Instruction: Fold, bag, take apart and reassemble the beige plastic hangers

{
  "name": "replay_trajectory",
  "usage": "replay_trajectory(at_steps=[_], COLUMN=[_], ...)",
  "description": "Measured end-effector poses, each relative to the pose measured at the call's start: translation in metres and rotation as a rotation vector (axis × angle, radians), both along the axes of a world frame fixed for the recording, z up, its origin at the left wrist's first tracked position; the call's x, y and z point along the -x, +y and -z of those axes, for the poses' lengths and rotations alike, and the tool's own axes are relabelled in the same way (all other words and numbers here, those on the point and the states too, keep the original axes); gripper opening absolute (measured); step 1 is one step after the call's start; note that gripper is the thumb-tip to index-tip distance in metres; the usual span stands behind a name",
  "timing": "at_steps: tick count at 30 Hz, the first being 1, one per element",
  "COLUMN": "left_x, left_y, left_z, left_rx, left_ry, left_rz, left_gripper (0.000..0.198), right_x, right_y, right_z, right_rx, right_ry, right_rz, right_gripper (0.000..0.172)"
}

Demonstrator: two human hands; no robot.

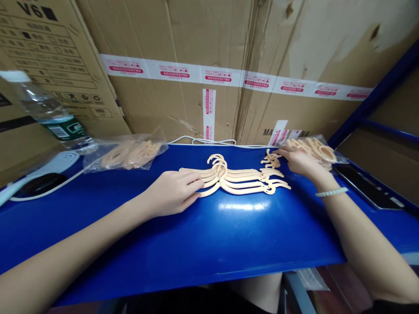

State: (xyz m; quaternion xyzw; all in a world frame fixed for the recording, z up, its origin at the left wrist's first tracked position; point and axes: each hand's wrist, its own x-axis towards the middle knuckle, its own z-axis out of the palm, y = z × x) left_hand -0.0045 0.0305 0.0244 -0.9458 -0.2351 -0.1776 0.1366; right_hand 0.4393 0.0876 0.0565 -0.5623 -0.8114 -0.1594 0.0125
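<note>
Several beige plastic clothes hangers (244, 190) lie in an overlapping row on the blue table, their hooks bunched near the middle. My left hand (176, 192) rests at their left ends, its fingers curled over the arms and covering the tips. At the right, my right hand (299, 162) reaches to a small pile of curved beige pieces (271, 159). Its fingertips are drawn together at the edge of that pile; what they hold, if anything, is hidden. More hooked beige pieces (278, 184) touch the right ends of the hangers.
Clear bags of beige parts lie at the left (131, 153) and behind my right hand (319, 148). A water bottle (62, 120) stands back left, near a white cable. A dark phone (368, 187) lies at the right. Large cardboard boxes (170, 39) wall off the back.
</note>
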Motion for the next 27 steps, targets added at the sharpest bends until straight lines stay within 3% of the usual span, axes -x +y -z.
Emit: replay_trajectory(at_steps=[5, 9, 14, 16, 20, 24, 27], left_x=[-0.006, -0.006, -0.009, -0.013, -0.019, -0.019, -0.017], left_y=[-0.002, -0.001, -0.002, -0.004, -0.007, -0.005, -0.003], left_z=[0.004, 0.007, 0.009, 0.009, 0.014, 0.029, 0.041], left_rx=[-0.024, -0.016, -0.041, -0.002, 0.115, 0.158, 0.214], left_ry=[-0.045, -0.072, -0.049, -0.065, -0.100, -0.110, -0.089], left_rz=[0.041, 0.042, 0.027, 0.012, -0.104, -0.296, -0.416], left_gripper=[0.020, 0.022, 0.022, 0.024, 0.033, 0.045, 0.052], right_x=[0.010, 0.009, 0.016, 0.023, 0.032, 0.044, 0.075], right_y=[0.004, 0.010, 0.020, 0.023, 0.019, -0.003, -0.030], right_z=[0.014, 0.015, 0.023, 0.027, 0.021, 0.006, 0.009], right_rx=[0.049, 0.156, 0.112, 0.052, -0.054, -0.028, 0.042], right_ry=[-0.046, 0.081, 0.161, 0.212, 0.316, 0.373, 0.366], right_rz=[-0.088, -0.136, -0.070, -0.022, 0.006, -0.049, -0.148], right_gripper=[0.069, 0.058, 0.042, 0.043, 0.048, 0.041, 0.063])
